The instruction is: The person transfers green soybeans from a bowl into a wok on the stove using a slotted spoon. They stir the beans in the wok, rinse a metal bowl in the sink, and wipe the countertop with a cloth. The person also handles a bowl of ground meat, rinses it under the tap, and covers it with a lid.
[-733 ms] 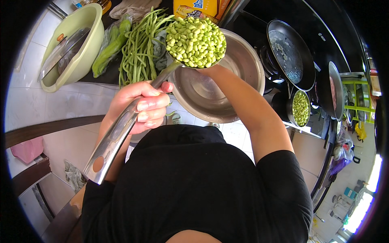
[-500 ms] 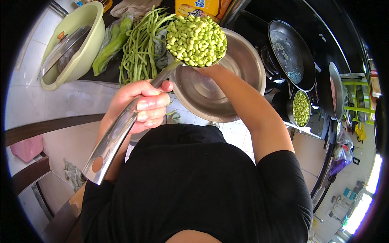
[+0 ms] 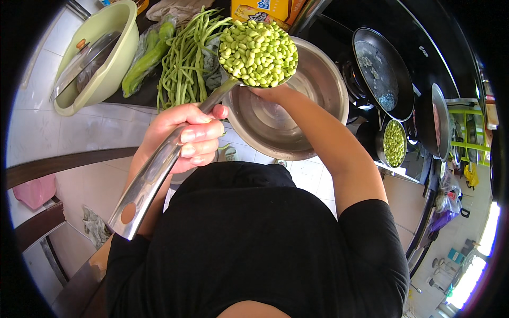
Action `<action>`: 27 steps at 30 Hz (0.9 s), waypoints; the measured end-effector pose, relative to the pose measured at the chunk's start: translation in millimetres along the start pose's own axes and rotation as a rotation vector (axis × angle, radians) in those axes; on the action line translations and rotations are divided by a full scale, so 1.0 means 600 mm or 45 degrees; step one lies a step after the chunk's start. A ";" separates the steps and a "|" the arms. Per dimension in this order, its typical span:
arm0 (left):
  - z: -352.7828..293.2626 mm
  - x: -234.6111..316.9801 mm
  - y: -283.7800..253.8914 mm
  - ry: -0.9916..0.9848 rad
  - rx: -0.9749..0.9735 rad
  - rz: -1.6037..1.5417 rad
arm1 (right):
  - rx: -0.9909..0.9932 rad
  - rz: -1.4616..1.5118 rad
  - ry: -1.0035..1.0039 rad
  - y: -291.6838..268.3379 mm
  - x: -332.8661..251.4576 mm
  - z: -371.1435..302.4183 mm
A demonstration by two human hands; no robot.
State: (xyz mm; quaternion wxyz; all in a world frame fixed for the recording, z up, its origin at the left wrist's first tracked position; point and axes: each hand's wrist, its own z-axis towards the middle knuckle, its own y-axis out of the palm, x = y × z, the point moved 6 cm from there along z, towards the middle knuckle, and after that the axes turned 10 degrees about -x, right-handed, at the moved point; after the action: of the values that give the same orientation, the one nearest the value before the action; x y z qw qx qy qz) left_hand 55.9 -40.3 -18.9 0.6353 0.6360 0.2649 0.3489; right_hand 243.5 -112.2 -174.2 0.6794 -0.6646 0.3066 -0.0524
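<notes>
My left hand [image 3: 186, 137] is wrapped round the metal handle of a long-handled ladle [image 3: 144, 186], whose round bowl is at the top centre. A heap of shelled green soybeans [image 3: 258, 54] fills the bowl to above its rim. Beneath the bowl lies my right hand [image 3: 271, 94]; its fingers are hidden, so I cannot tell whether they grip or only touch the underside. Below both, a wide stainless steel basin [image 3: 321, 124] sits, its visible inside bare and shiny.
Long green beans [image 3: 183, 63] and bagged green vegetables [image 3: 148, 58] lie left of the basin. Further left stands a pale green tub [image 3: 119, 58] holding a glass lid. On the right are a frying pan [image 3: 379, 74], a pot of soybeans [image 3: 394, 143] and a wok [image 3: 439, 122].
Almost nothing differs. The whole view has shifted very slightly, while both hands keep the same hold and the heap of soybeans looks the same.
</notes>
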 end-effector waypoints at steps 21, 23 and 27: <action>-0.005 0.003 0.001 -0.021 0.062 0.159 | -0.055 2.205 0.715 -0.025 0.057 -0.062; -0.003 0.005 0.001 -0.019 0.064 0.152 | -0.109 2.020 0.702 -0.003 0.127 -0.070; -0.001 0.004 -0.003 -0.004 0.051 0.142 | -0.022 0.995 0.649 -0.013 0.142 -0.065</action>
State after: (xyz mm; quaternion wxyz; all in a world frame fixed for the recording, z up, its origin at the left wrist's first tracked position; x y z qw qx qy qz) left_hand 57.3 -37.9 -20.6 0.6025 0.6629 0.2347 0.3773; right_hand 296.1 -187.7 -193.5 0.5456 -0.4707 0.6916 0.0482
